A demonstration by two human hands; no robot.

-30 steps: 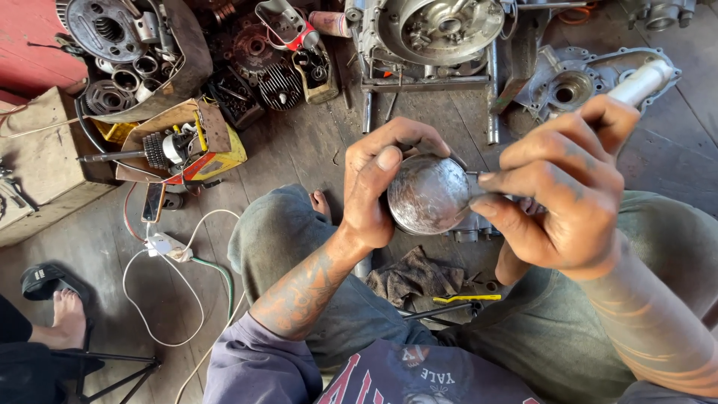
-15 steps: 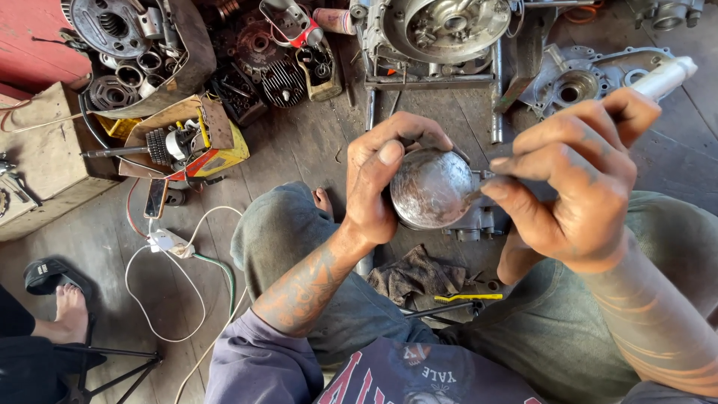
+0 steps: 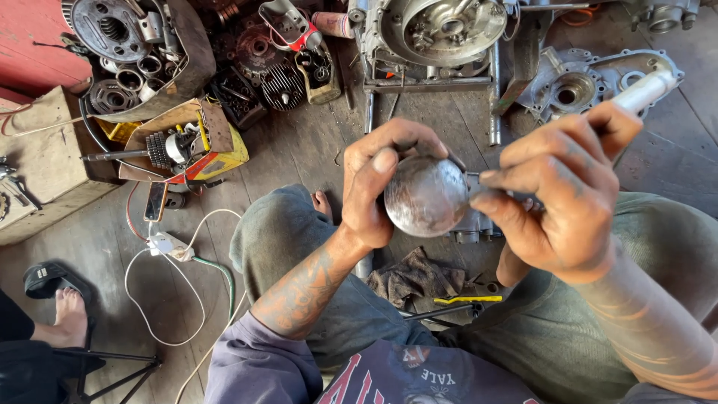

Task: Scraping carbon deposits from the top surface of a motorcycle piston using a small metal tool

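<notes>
My left hand grips a round, domed grey metal piston, its scuffed crown facing up at me. My right hand holds a tool with a white handle that sticks out past my knuckles toward the upper right. The tool's working end is pressed against the right edge of the piston and is hidden under my fingers. Both hands hover above my lap, between my knees in grey-green trousers.
An engine case on a metal stand and a crankcase cover lie ahead on the plank floor. Boxes of engine parts sit upper left. A white cable and charger, a dirty rag, a yellow-handled tool and another person's sandalled foot are nearby.
Both hands and the piston have stayed together and shifted only slightly in the view. The right hand's grip on the tool has turned a little.
</notes>
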